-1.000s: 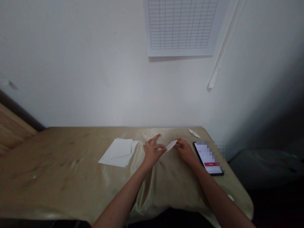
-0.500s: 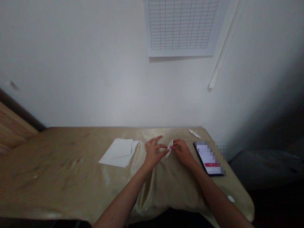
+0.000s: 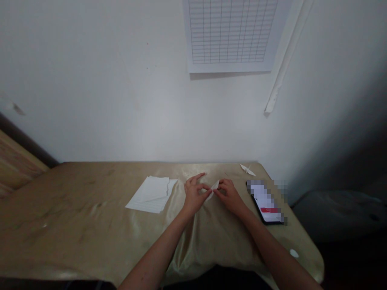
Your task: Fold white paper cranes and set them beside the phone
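A small folded piece of white paper [image 3: 213, 187] is pinched between my two hands over the middle of the table. My left hand [image 3: 194, 196] grips its left end with thumb and forefinger, the other fingers raised. My right hand [image 3: 230, 195] is closed on its right end. Most of the paper is hidden by my fingers.
A stack of white sheets [image 3: 152, 193] lies left of my hands. A phone [image 3: 266, 201] with a lit screen lies to the right. A small folded paper figure [image 3: 247, 169] sits at the far right by the wall. The table [image 3: 75, 217] has a shiny tan cover.
My hands have come closer together, and the paper strip, stretched out flat a second ago, is now bunched up short between my fingers.
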{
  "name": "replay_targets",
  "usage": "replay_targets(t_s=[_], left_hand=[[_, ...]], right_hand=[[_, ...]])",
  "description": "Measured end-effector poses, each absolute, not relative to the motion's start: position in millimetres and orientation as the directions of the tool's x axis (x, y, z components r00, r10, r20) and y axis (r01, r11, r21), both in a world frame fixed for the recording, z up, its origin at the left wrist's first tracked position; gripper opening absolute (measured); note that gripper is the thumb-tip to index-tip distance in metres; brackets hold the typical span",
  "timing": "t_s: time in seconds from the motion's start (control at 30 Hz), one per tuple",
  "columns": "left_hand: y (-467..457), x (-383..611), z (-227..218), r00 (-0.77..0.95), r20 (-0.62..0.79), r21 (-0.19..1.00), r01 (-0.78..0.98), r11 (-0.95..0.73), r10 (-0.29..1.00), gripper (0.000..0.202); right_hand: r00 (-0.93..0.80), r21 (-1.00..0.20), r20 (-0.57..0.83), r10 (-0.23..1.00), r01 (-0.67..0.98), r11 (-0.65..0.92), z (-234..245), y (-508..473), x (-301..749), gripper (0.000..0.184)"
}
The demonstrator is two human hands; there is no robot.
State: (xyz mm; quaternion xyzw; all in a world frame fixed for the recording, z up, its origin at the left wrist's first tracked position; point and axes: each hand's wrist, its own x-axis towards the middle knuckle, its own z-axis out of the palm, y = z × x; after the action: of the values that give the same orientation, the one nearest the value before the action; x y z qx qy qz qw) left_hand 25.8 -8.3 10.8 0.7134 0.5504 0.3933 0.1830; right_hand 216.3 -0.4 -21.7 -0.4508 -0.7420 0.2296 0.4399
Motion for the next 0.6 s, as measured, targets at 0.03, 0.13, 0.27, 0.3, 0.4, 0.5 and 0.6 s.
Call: replay_targets(t_s=[0.03, 0.13, 0.27, 0.3, 0.4, 0.5, 0.6], left_hand=[[-8.3, 26.1, 10.2, 0.086, 0.362, 0.692, 0.642, -0.329, 0.928, 0.007], [-8.0, 27.1, 8.6, 0.086, 0.369, 0.684, 0.649, -0.333, 0.925, 0.007], [-6.8, 28.1, 7.7, 0.097, 0.393, 0.659, 0.664, -0.354, 0.914, 0.009], [-6.6, 28.1, 7.6, 0.099, 0.401, 0.652, 0.667, -0.360, 0.910, 0.010], [-6.8, 27.9, 7.1, 0.093, 0.421, 0.642, 0.672, -0.369, 0.902, 0.010], [-7.9, 27.9, 6.7, 0.085, 0.424, 0.640, 0.676, -0.364, 0.902, 0.010], [-9.1, 28.4, 6.3, 0.092, 0.411, 0.634, 0.687, -0.356, 0.907, 0.009]], right_hand=[[-0.209, -0.733, 0.446, 0.870, 0.473, 0.489, -21.8, -0.6, 215.7, 0.015], [-0.204, -0.723, 0.447, 0.871, 0.491, 0.486, -21.9, -1.4, 213.1, 0.012], [-0.186, -0.716, 0.446, 0.876, 0.513, 0.473, -22.0, -2.1, 209.2, 0.012], [-0.180, -0.715, 0.445, 0.877, 0.518, 0.469, -22.1, -2.2, 208.6, 0.012], [-0.177, -0.711, 0.446, 0.877, 0.525, 0.467, -22.0, -2.9, 207.6, 0.013], [-0.181, -0.715, 0.453, 0.873, 0.510, 0.478, -21.7, -3.8, 207.8, 0.014], [-0.181, -0.734, 0.440, 0.880, 0.492, 0.468, -21.5, -4.6, 208.0, 0.017]])
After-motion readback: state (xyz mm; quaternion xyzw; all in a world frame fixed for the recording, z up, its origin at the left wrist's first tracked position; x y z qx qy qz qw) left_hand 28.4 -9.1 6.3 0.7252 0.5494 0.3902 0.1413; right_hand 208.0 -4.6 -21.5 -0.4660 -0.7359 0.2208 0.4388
